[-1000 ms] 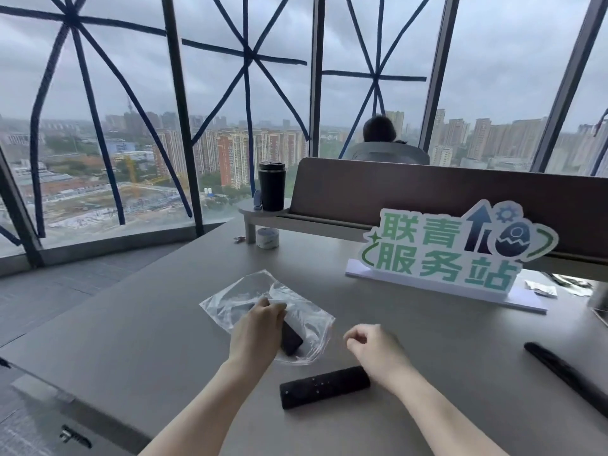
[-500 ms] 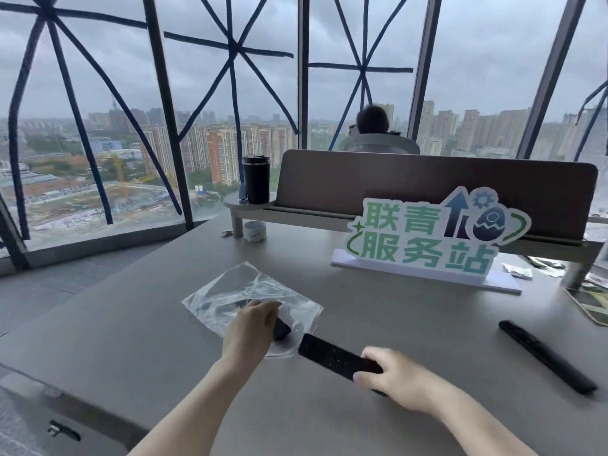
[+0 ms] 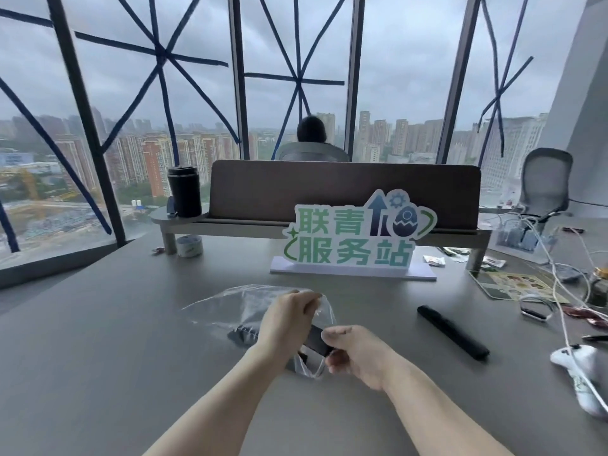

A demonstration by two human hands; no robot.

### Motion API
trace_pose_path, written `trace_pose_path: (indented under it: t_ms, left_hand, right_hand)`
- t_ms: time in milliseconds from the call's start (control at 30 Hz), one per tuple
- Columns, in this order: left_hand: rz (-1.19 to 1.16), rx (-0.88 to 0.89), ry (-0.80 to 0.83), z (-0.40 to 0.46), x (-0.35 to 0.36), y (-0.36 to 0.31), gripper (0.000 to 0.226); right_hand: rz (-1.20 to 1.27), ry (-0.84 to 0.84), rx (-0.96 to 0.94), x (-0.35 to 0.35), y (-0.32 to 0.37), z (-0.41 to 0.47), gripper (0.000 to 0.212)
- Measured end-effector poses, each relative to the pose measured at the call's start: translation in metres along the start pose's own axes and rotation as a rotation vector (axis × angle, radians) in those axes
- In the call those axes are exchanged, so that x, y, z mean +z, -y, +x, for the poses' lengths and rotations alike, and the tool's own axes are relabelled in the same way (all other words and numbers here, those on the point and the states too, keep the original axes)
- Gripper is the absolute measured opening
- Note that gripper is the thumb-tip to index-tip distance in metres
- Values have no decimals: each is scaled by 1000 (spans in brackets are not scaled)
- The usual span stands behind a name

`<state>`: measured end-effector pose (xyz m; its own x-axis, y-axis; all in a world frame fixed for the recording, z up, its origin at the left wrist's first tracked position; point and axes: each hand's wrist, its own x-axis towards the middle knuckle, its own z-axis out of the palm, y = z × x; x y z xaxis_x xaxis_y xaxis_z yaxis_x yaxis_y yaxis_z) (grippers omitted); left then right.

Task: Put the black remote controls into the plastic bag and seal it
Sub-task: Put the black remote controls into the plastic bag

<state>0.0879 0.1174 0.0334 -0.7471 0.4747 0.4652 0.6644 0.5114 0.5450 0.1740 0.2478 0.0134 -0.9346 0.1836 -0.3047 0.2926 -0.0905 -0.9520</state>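
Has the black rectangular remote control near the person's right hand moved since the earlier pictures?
Yes. The black remote control has left the bare grey tabletop; the right hand now pushes it into the clear plastic bag held by the left hand.

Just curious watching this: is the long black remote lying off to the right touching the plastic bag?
Apart. The head view shows the black remote lying alone on the table, with bare grey surface between it and the plastic bag.

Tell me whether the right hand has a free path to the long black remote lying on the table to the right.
Probably yes, but not yet: the table between the right hand and that long black remote is bare, though the hand is busy pushing another remote into the plastic bag.
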Motion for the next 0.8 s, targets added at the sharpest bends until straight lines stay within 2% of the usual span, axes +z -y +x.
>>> trace_pose_path:
  t_ms: [67, 167, 267, 367, 500, 633, 700, 800]
  left_hand:
    - [-9, 8, -7, 0, 3, -4, 27]
    - [-20, -5, -9, -2, 6, 0, 25]
    - [-41, -50, -8, -4, 9, 4, 26]
    - [-30, -75, -25, -7, 13, 7, 24]
    - [0, -119, -1, -14, 17, 12, 24]
    - [13, -136, 24, -21, 16, 13, 23]
    - [15, -147, 43, -24, 14, 14, 22]
    - [13, -188, 58, -25, 12, 17, 21]
  right_hand:
    - [39, -147, -35, -5, 0, -1, 17]
    - [-97, -386, -84, -40, -5, -11, 21]
    - [-435, -656, -86, -98, -13, -19, 20]
    - [-849, -855, 25, -150, -19, -28, 26]
    - [-1040, -867, 176, -184, -25, -27, 42]
    - [-1159, -873, 239, -188, -31, -22, 35]
    - [-1123, -836, 252, -186, -33, -19, 32]
    - [-828, -660, 161, -177, -30, -19, 21]
